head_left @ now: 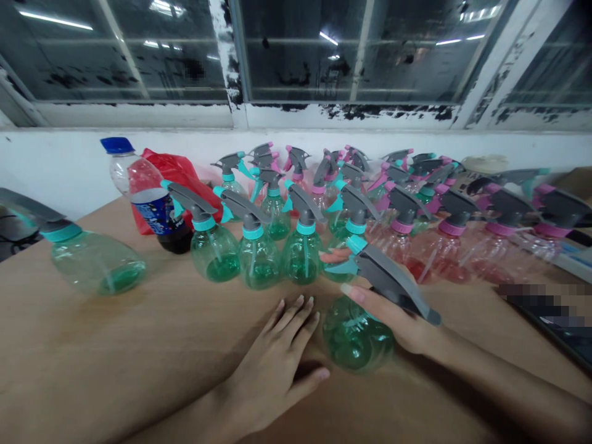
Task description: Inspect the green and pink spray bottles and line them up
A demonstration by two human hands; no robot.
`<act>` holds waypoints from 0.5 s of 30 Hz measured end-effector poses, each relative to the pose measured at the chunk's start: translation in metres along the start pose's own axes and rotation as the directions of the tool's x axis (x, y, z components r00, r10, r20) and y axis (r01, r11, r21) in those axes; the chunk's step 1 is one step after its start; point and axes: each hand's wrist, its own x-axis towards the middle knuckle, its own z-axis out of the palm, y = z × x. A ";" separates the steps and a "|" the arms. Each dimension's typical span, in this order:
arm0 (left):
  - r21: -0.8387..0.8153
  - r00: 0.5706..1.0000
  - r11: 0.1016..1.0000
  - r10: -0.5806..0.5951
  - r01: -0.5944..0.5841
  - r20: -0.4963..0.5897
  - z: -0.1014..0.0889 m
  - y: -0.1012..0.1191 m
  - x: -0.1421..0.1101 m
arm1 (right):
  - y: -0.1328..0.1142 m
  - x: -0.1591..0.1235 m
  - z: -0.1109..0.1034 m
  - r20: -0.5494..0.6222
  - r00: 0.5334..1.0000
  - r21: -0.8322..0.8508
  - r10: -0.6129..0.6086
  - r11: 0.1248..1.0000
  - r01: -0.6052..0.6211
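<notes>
My right hand [393,311] is wrapped round the neck of a green spray bottle [354,339] with a grey and turquoise trigger head. Green liquid shows inside, and the bottle stands near or on the table in front of me. Just left of it, my left hand [282,357] lies on the tabletop with its fingers stretched out, holding nothing. Beyond my hands stand more green spray bottles [259,262] in a row, each with some green liquid. Pink-collared spray bottles [456,246] with reddish liquid line up to the right.
Another green spray bottle [97,259] is at the far left. A cola bottle [157,209] with a blue cap leans before a red plastic bag [178,169]. A dark phone-like object [555,327] lies at the right. Behind the wooden table [115,364] are a white wall and windows.
</notes>
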 end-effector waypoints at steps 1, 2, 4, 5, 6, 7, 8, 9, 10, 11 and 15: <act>0.000 1.000 1.000 0.000 0.000 -0.002 0.000 0.000 0.000 | 0.000 0.000 0.000 -0.002 1.000 -0.001 -0.004 1.000 0.004; 0.000 1.000 1.000 0.002 -0.002 -0.005 0.000 0.000 0.000 | 0.000 0.000 0.000 -0.002 1.000 -0.002 -0.005 1.000 0.005; 0.004 1.000 1.000 0.004 -0.004 -0.005 0.000 0.000 0.000 | 0.001 0.000 0.000 0.000 1.000 -0.005 -0.008 1.000 0.008; 0.008 1.000 1.000 0.004 -0.004 -0.005 0.000 0.000 0.000 | 0.001 0.000 0.000 0.002 1.000 -0.004 -0.009 1.000 0.009; 0.012 1.000 1.000 0.002 -0.002 -0.005 0.000 0.000 0.000 | 0.001 0.000 0.000 0.005 1.000 -0.001 -0.009 1.000 0.009; 0.017 1.000 1.000 0.001 -0.001 -0.005 0.000 0.000 0.000 | 0.002 0.000 0.000 0.007 1.000 0.005 -0.009 1.000 0.009; 0.022 1.000 1.000 0.000 0.000 -0.002 -0.001 0.001 0.000 | 0.002 0.000 0.000 0.009 1.000 0.011 -0.011 1.000 0.011; 0.028 1.000 1.000 0.000 0.000 0.003 -0.001 0.001 0.000 | 0.002 0.000 0.000 0.010 1.000 0.018 -0.014 1.000 0.014; 0.032 1.000 0.999 0.001 -0.001 0.011 -0.001 0.001 0.000 | 0.002 0.000 0.000 0.009 1.000 0.023 -0.016 1.000 0.016; 0.035 1.000 0.999 0.003 -0.003 0.019 -0.002 0.001 0.000 | 0.001 0.000 0.000 0.010 1.000 0.025 -0.017 1.000 0.017; 0.035 0.999 0.999 0.001 -0.003 0.038 -0.002 0.002 0.000 | 0.000 0.002 -0.001 0.015 1.000 0.008 -0.005 1.000 0.005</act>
